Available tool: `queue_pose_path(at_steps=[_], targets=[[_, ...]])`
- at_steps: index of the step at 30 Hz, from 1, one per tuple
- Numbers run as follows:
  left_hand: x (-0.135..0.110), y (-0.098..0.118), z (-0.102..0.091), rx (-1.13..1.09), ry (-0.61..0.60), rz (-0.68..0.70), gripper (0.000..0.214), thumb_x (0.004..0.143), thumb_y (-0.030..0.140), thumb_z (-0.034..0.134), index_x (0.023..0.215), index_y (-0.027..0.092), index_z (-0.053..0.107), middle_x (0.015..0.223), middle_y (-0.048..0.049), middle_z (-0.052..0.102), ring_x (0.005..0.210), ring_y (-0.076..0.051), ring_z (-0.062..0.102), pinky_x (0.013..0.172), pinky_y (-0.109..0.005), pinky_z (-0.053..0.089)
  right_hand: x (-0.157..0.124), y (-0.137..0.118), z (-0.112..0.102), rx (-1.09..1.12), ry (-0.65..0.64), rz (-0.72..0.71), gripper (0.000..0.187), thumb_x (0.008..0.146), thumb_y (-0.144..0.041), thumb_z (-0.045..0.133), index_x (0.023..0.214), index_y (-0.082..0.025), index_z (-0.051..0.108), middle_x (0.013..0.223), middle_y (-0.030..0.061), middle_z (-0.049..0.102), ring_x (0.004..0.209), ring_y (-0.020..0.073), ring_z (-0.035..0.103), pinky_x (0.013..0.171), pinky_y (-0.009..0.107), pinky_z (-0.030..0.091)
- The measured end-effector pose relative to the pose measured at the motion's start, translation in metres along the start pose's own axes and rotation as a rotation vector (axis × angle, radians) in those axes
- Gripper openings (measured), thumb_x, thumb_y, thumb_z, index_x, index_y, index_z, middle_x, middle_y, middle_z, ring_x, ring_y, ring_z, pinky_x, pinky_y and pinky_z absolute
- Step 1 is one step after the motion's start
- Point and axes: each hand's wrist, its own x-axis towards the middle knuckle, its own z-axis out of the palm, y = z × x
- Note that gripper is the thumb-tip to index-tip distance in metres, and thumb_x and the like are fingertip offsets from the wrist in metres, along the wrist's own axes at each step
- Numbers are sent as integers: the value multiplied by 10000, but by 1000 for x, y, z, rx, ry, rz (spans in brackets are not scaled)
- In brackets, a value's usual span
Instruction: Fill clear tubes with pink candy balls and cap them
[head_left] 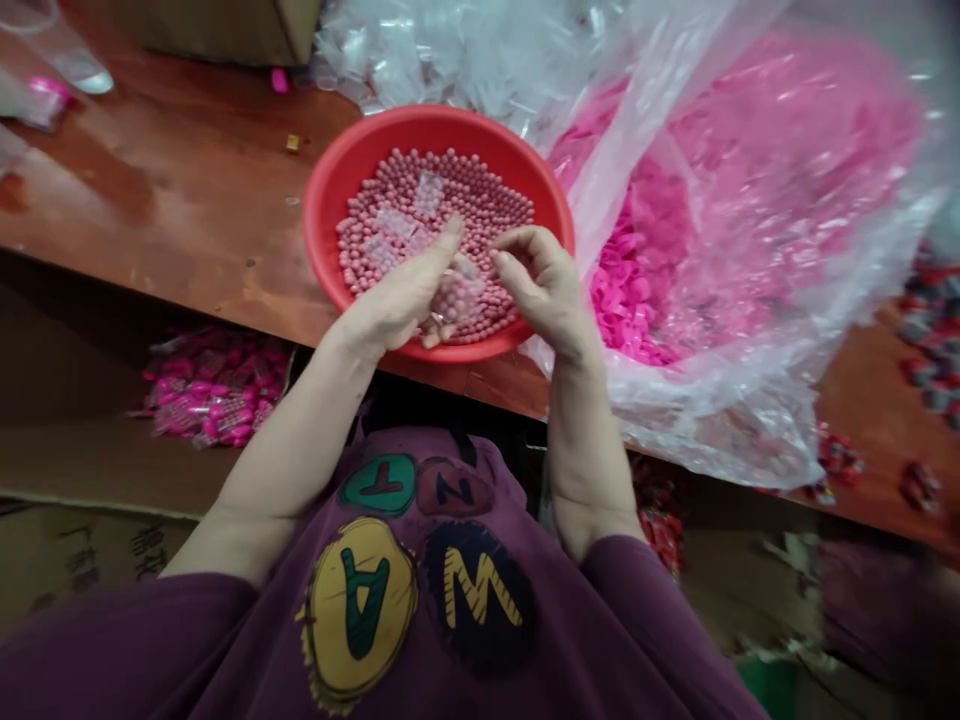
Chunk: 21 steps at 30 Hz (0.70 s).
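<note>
A red plastic basin (325, 215) holds many small pink beads (375, 190). Several little clear plastic packets (430, 192) lie on top of the beads. My left hand (405, 292) is over the near left side of the basin, closed around a clear plastic packet (459, 292) with pinkish beads showing through it. Over the near right side, my right hand (551, 285) has thumb and forefinger pinched together just above the beads. Whatever sits between those fingertips is too small to tell.
Right of the basin lies a large clear bag (750, 420) of bright pink pieces (637, 270). Clear plastic parts (465, 50) are heaped behind. On the wooden table (202, 200) stands a cardboard box (225, 30). Below its edge, an open box contains pink packed items (217, 390).
</note>
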Motion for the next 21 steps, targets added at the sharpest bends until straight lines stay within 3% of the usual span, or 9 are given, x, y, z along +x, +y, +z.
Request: queue_pose_path(at_steps=[2,4,8,11,15,18,21], targets=[[-1,0,-4,7,13,38,600,966,797,778,1017,205,694,688,-31,611,485,-137,560,445,-232,293,-9,2,-3,-136,147,-62,227,1124,-512,627,1149,-298,697,1156,40,734,981,194,676,929,399,623],[-1,0,-8,-20,47,62,487,938,669,880,996,227,684,723,-32,658,558,-167,631,440,-252,307,-21,8,-22,-265,292,-81,203,1144,-460,581,1156,-303,710,1217,49,740,1086,202,691,978,407,630],[0,2,-10,-59,100,83,353,974,504,864,932,228,646,736,-15,691,608,-154,651,451,-254,336,-51,44,-94,-428,654,114,206,1103,-427,604,1128,-275,740,1070,42,739,982,230,737,955,463,640],[0,3,-7,-43,115,94,305,968,410,824,859,214,616,725,-16,693,614,-144,641,445,-244,340,-69,79,-132,-549,632,334,174,1012,-389,701,917,-245,725,847,26,694,895,261,713,1033,575,620],[-2,5,0,-51,192,128,233,893,348,817,847,221,628,711,-5,669,596,-141,640,427,-220,352,-74,104,-126,-648,502,463,243,893,-399,833,815,-257,653,776,26,648,1066,336,715,1140,741,544],[-4,6,7,-67,229,145,141,897,305,754,846,211,661,719,-6,672,562,-122,618,411,-199,364,-75,99,-112,-636,548,441,269,883,-419,807,776,-291,596,772,41,608,1155,421,720,1162,852,470],[0,7,8,-45,191,114,63,850,186,705,795,189,674,711,-3,661,554,-104,586,395,-180,383,-73,93,-118,-614,660,373,302,874,-497,808,764,-353,566,831,125,649,1246,537,691,1211,848,388]])
